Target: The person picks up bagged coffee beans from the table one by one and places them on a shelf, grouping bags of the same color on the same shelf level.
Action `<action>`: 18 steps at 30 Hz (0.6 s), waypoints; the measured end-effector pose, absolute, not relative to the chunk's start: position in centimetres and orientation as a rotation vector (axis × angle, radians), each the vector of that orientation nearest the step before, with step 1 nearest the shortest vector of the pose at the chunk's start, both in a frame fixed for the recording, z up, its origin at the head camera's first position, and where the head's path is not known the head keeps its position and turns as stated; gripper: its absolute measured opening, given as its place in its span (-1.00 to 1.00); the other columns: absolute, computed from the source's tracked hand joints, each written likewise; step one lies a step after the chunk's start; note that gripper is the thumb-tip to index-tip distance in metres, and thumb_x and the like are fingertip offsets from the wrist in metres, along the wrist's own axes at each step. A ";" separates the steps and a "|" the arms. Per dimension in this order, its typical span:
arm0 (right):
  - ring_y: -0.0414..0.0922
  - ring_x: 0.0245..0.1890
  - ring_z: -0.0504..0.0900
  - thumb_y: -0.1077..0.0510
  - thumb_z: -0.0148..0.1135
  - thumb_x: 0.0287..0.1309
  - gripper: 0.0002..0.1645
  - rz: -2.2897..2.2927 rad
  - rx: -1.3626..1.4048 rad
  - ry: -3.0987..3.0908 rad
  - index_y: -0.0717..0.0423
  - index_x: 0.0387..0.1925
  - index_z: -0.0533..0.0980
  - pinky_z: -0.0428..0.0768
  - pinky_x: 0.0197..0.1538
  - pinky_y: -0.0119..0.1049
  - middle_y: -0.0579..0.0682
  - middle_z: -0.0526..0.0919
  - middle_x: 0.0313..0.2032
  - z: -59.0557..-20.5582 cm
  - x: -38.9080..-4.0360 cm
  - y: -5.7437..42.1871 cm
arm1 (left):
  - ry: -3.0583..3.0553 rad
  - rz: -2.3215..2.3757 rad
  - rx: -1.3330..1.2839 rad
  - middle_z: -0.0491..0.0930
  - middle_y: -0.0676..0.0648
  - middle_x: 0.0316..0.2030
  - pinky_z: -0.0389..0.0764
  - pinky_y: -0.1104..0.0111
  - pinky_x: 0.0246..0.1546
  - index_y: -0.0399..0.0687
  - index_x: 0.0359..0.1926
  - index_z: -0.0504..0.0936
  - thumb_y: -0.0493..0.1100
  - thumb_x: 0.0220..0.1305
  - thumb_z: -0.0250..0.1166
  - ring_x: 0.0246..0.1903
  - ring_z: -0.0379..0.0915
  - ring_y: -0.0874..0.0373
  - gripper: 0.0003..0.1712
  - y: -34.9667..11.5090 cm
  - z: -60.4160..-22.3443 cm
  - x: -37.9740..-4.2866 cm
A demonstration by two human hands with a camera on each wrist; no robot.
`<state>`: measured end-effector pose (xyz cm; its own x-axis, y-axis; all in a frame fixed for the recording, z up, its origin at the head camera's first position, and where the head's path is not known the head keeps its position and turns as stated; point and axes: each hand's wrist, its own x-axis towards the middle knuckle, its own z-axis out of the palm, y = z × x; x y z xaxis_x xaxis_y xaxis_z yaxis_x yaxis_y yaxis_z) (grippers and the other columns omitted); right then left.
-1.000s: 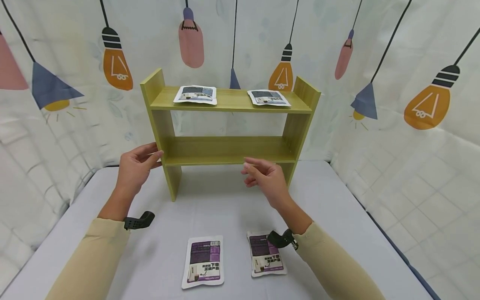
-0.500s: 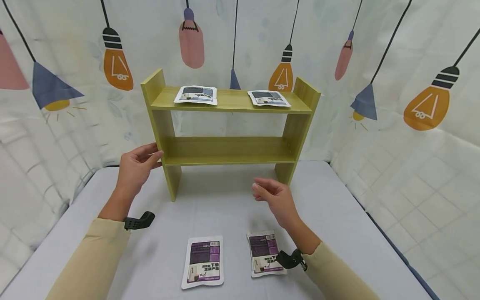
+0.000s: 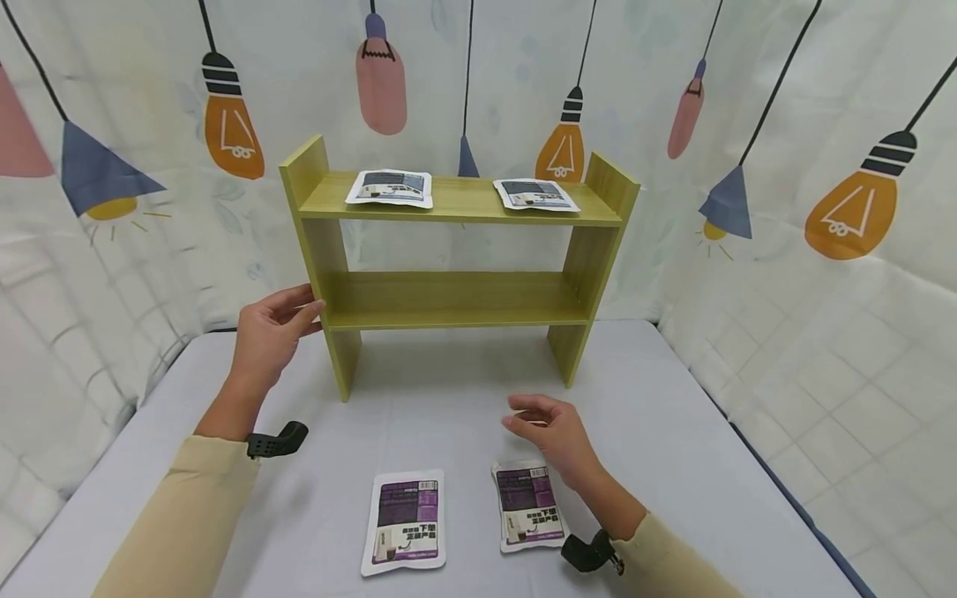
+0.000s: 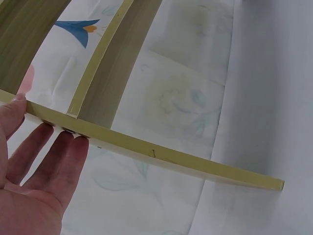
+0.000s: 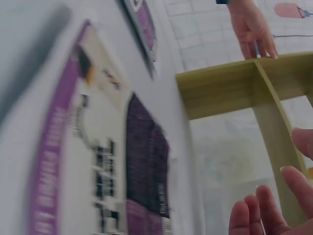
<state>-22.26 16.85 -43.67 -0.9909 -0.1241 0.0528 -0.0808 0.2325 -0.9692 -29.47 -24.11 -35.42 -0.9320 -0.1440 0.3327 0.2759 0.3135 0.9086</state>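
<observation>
Right hand [image 3: 553, 432]: raised over the table [image 3: 467, 444], holding nothing, its fingers loosely bent and the thumb apart from them, just beyond the top edge of the right purple pouch [image 3: 529, 507]. Left hand [image 3: 272, 336]: thumb and fingers clamped on the side panel of the shelf unit [image 3: 456, 297], thumb at the front edge, fingertips against the outer face. Progress, judged from the layout: a left blue-labelled pouch [image 3: 390, 188] and a right blue-labelled pouch [image 3: 537, 195] lie flat and apart on the upper board, while the right purple pouch and the left purple pouch [image 3: 405, 522] lie on the table before the unit. The work thus seems about half done, the purple pair being what is left. Materials: pouches roughly rectangular, with white margins and a slight sheen; unit of yellow-green, wood-grained board with squared edges; tabletop smooth and white; backdrop [image 3: 508, 50] a pale, creased sheet printed with hanging lamps. The near pouch is blurred in the right wrist view; its small print cannot be read.
</observation>
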 end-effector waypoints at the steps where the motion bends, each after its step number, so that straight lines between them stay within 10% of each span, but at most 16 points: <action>1: -0.10 0.00 0.68 0.10 0.53 0.14 -0.58 -1.898 -0.200 2.445 0.06 0.05 0.70 0.67 0.02 -0.47 0.20 0.69 0.12 -43.9 -22.0 16.9 | -2.234 -1.650 -0.119 0.55 -0.12 0.33 0.69 0.57 -0.08 0.00 0.40 0.52 0.07 0.40 0.32 -0.05 0.59 0.54 -0.38 -24.1 -35.4 -29.5; 18: 0.02 0.31 0.52 -0.03 0.58 0.06 -0.61 -1.662 -0.150 2.648 -0.01 -0.06 0.76 0.57 0.35 0.10 0.02 0.63 0.20 -46.2 -19.6 18.4 | -2.227 -1.656 -0.103 0.56 -0.11 0.31 0.70 0.57 -0.09 0.01 0.40 0.52 0.08 0.38 0.33 -0.06 0.60 0.53 -0.37 -24.2 -35.8 -29.8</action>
<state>-19.56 18.40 -46.22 -0.9953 -0.0872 0.0413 -0.0751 0.4314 -0.8991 -29.81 -24.22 -35.76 -0.9318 -0.1546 0.3286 0.2701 0.3097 0.9117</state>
